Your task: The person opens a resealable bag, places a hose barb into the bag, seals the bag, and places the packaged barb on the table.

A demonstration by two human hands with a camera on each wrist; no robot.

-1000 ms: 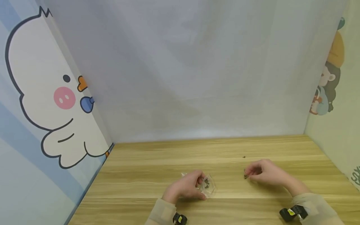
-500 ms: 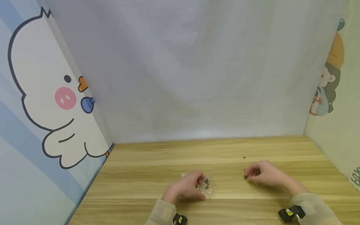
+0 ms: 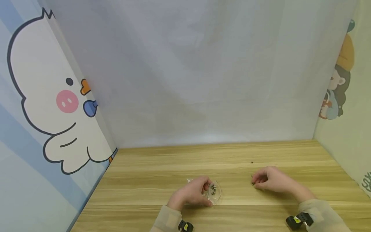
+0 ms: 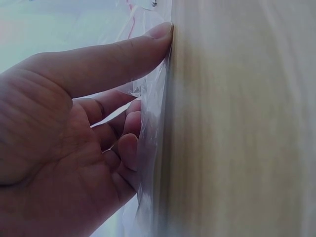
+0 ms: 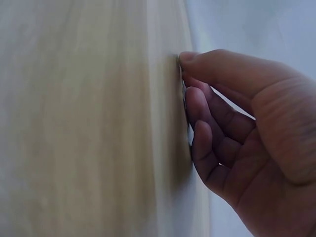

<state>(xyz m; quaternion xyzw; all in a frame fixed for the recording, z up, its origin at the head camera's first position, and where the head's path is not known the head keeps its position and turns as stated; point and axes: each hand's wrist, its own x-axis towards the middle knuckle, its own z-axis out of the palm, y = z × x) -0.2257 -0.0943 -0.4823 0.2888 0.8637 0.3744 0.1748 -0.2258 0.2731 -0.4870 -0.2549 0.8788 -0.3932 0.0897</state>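
A clear plastic bag [image 3: 218,194] lies on the wooden table with several small, shiny, screw-like metal pieces [image 3: 213,189] inside. My left hand [image 3: 192,192] holds the bag near its mouth, thumb on the near side and fingers curled on the far side; in the left wrist view, the thumb presses the film [image 4: 153,108] against the tabletop. Farther right, my right hand [image 3: 275,179] is low on the table, fingers curled and tips around a few similar metal pieces [image 3: 253,184]. Those pieces are mostly hidden by its fingertips. Another small metal piece [image 3: 251,162] lies behind that hand.
The wood-grain table [image 3: 150,167] runs back to a pale grey curtain [image 3: 203,96]. Printed walls flank it, a white cartoon figure [image 3: 43,80] on the left and a cartoon child [image 3: 333,96] on the right. Both wrists carry small black cameras [image 3: 298,220].
My right hand has shifted slightly toward me, and its fingertips now cover more of the metal pieces beneath them. The left hand and the bag have stayed put.
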